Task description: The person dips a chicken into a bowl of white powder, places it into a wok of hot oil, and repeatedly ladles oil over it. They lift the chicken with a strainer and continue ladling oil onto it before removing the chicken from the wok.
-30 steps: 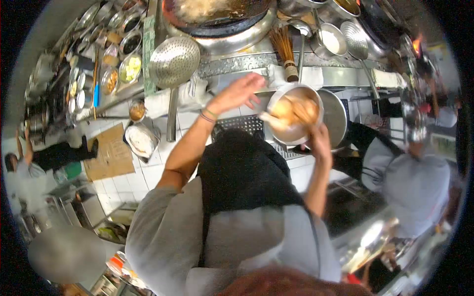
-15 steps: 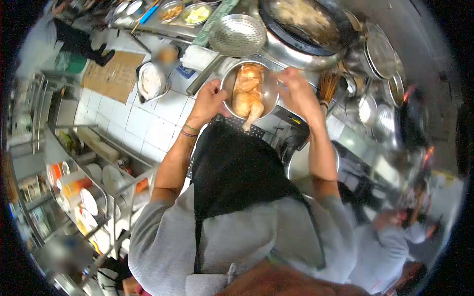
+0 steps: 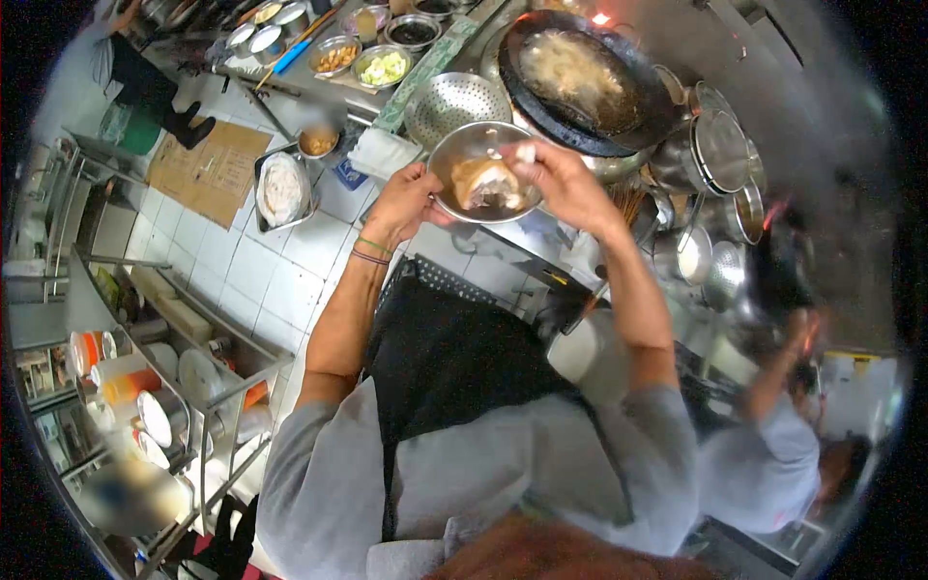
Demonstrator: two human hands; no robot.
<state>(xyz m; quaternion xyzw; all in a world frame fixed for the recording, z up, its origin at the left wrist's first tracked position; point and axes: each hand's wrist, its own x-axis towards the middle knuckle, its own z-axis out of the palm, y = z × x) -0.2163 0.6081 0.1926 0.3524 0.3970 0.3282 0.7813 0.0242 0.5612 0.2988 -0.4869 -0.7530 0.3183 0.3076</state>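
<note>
A round metal bowl [image 3: 443,159] is held in front of me, its left rim gripped by my left hand [image 3: 406,198]. Inside it lies a browned piece of chicken [image 3: 488,184], with a pale, hollow cut side facing me. My right hand [image 3: 561,184] reaches over the bowl's right rim, fingers closed on the chicken's right end; a small pale tip shows at the fingers. Just beyond the bowl are a perforated metal strainer [image 3: 454,108] and a black wok [image 3: 527,106] with bubbling liquid.
Several strainers [image 3: 723,155] and pots stand at right. Bowls of chopped ingredients [image 3: 382,68] line the far counter. A lined container [image 3: 283,190] stands at left, above the tiled floor [image 3: 266,266]. A co-worker [image 3: 764,454] is at lower right; another person's legs [image 3: 155,87] show at upper left.
My right hand has moved in from beside the bowl and taken hold of the chicken. The chicken has turned over, so its leg no longer hangs over the near rim.
</note>
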